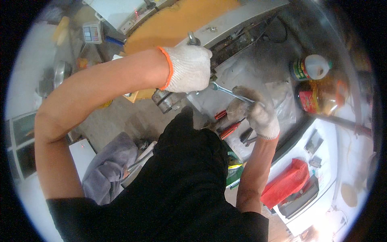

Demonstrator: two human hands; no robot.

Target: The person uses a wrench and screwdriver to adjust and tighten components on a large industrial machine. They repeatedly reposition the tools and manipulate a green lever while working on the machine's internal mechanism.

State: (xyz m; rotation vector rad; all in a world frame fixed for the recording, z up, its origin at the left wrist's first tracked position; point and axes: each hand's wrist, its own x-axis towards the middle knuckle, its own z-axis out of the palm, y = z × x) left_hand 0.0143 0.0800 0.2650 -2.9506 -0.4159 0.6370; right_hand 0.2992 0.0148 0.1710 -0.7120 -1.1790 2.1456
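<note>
My right hand [263, 121], in a soiled white knit glove, grips the shaft of a chrome wrench [231, 92]. The wrench's ring end points left, close to my other hand. My left hand [192, 68], in a white knit glove with an orange cuff, is above a metal machine part; its fingers are mostly hidden from the camera. Just below that wrist a round, grooved metal piece [166, 101] sticks out. Red-handled tools [230, 130] lie below and left of my right hand, beside a dark-handled tool [246, 135].
A metal rail [235, 22] runs along an orange-yellow surface [169, 24]. Two plastic jugs, one whitish [316, 66] and one with amber liquid [322, 98], are at right. A red cloth [287, 181] lies lower right, a grey towel [110, 166] lower left.
</note>
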